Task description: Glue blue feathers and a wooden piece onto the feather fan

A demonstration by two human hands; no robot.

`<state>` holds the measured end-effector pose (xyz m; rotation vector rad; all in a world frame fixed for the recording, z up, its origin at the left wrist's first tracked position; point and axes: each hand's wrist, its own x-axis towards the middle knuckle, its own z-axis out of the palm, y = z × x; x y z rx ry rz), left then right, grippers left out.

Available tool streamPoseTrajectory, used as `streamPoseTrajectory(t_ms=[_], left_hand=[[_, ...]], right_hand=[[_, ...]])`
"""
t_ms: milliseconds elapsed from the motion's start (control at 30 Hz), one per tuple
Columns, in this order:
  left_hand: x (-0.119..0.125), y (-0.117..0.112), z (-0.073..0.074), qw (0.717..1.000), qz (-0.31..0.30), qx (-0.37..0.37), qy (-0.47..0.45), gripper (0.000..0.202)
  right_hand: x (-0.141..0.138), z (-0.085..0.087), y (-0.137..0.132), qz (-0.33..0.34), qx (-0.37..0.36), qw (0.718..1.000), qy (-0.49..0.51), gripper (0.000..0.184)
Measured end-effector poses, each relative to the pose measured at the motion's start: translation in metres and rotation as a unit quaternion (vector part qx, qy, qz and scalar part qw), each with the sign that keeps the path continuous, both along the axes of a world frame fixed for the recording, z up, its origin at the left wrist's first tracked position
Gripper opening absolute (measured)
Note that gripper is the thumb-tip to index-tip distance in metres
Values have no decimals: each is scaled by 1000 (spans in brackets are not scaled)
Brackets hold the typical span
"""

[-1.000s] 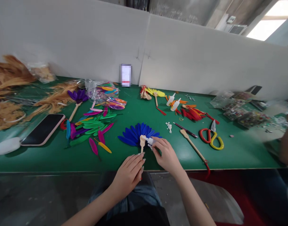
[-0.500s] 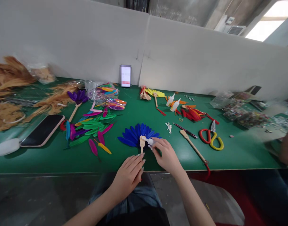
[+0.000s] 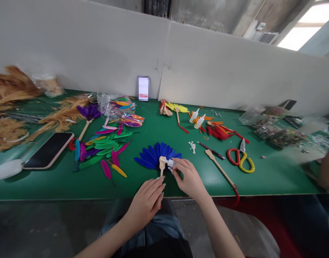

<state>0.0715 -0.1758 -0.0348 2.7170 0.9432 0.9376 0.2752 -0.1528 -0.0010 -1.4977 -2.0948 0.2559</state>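
Observation:
A fan of blue feathers lies on the green table near its front edge, with a wooden handle laid on its base. My right hand is closed on a small white glue bottle whose tip points at the top of the handle. Fingers of my left hand rest flat and spread at the handle's lower end, by the table edge.
Loose coloured feathers lie left of the fan, with a phone and a white mouse further left. To the right are a spare wooden handle, red and yellow scissors, glue bottles and orange feathers. Another person's arm shows at the right edge.

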Motion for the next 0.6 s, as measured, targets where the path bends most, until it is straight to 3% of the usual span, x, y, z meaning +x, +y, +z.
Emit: streamPoseTrajectory(t_ms=[600], left_hand=[[0, 0, 0, 1000, -2, 1, -5, 33]], right_hand=[[6, -3, -5, -14, -11, 1000, 6, 13]])
